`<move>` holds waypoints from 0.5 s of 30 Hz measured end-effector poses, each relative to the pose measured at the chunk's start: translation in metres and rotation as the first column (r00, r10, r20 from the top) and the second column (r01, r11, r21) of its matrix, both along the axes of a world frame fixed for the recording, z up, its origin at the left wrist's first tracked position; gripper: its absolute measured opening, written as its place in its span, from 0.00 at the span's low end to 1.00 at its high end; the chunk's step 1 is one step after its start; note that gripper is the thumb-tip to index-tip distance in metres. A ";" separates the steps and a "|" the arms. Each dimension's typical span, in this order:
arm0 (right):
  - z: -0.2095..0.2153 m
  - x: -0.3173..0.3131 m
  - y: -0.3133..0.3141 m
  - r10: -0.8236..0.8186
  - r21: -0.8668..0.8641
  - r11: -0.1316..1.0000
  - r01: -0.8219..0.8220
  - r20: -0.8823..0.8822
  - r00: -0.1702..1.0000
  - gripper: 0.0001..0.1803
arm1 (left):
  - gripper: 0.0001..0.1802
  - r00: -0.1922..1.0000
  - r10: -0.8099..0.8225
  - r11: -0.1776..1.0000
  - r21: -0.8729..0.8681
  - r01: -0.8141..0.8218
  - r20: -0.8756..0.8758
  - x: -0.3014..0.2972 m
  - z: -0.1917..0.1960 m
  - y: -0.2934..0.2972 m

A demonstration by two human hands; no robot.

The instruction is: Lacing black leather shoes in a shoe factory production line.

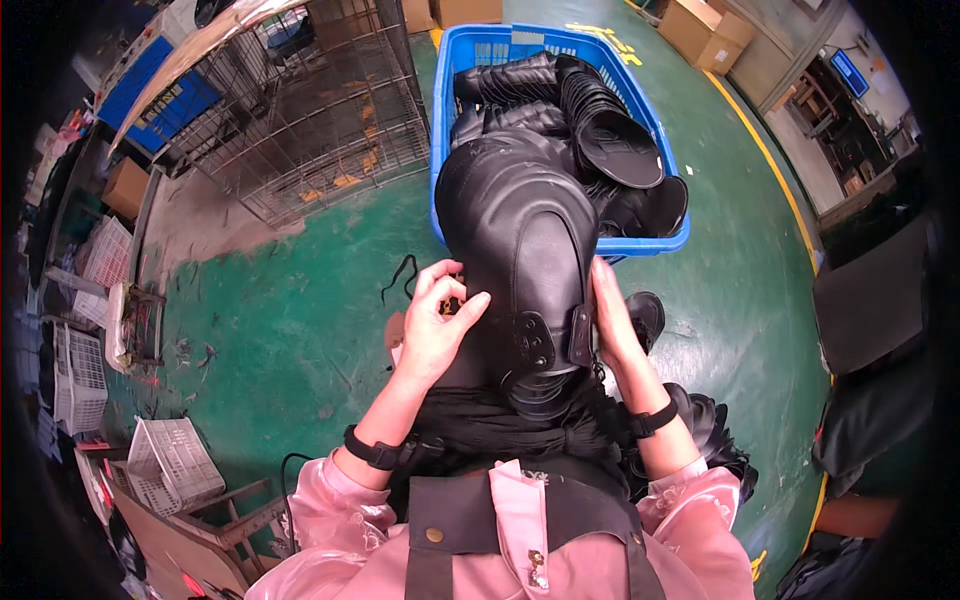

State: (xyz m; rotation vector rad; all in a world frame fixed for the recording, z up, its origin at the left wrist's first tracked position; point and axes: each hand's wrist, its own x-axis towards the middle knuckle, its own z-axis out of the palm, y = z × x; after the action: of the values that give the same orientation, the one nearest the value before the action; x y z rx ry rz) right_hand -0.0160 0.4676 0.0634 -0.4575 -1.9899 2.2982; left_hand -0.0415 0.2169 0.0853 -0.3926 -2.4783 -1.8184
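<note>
The left hand [437, 320] pinches the left edge of a black padded leg guard [520, 250] held upright in the near centre; the right hand [612, 320] grasps its right edge; a blue crate [445, 120] of similar black guards sits just beyond on the green floor [300, 320].

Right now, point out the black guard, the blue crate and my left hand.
black guard [520, 230], head view, its domed shell
blue crate [438, 120], head view, left wall
left hand [435, 325], head view, back of hand
</note>
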 end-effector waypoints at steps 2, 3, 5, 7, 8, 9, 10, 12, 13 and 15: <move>0.007 0.002 0.009 -0.084 0.299 0.946 0.127 -0.153 0.985 0.31 | 0.16 0.996 0.010 0.996 0.085 -0.017 0.086 -0.004 -0.013 -0.003; 0.030 0.001 0.004 -0.054 0.398 0.898 0.187 -0.324 0.945 0.32 | 0.17 0.984 0.028 0.985 0.161 -0.057 0.177 -0.006 -0.018 -0.009; 0.073 0.000 -0.004 0.212 0.681 0.701 0.212 -0.483 0.850 0.35 | 0.17 0.929 -0.040 0.950 0.301 -0.078 0.368 -0.014 -0.005 -0.014; 0.093 -0.010 -0.028 0.478 0.850 0.478 0.220 -0.462 0.747 0.31 | 0.17 0.934 -0.087 0.970 0.243 0.000 0.347 -0.023 0.000 -0.020; 0.087 -0.016 -0.042 0.564 0.915 0.375 0.150 -0.353 0.746 0.29 | 0.17 0.960 -0.076 0.977 0.211 0.018 0.271 -0.026 -0.004 -0.020; 0.068 -0.022 -0.050 0.577 0.963 0.241 0.124 -0.245 0.779 0.28 | 0.17 0.978 -0.073 0.983 0.181 0.037 0.197 -0.028 -0.011 -0.019; 0.062 -0.027 -0.055 0.559 0.956 0.257 0.140 -0.265 0.786 0.27 | 0.16 0.977 -0.028 0.980 0.198 -0.015 0.211 -0.030 -0.019 -0.022; 0.055 -0.037 -0.056 0.539 0.946 0.275 0.173 -0.301 0.787 0.26 | 0.12 0.942 -0.042 0.967 0.251 -0.046 0.334 -0.025 -0.009 -0.022; 0.054 -0.037 -0.057 0.535 0.942 0.280 0.183 -0.311 0.785 0.26 | 0.11 0.944 -0.040 0.977 0.212 -0.032 0.328 -0.021 -0.010 -0.025; 0.048 -0.033 -0.053 0.512 0.936 0.297 0.189 -0.323 0.796 0.26 | 0.10 0.955 0.017 0.984 0.164 -0.068 0.295 0.000 -0.003 -0.025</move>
State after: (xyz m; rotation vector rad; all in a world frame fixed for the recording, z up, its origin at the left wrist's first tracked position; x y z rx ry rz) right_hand -0.0493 0.4145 0.1114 0.5592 -2.5502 0.6320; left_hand -0.0412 0.1921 0.0826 -0.0626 -2.4490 -2.1938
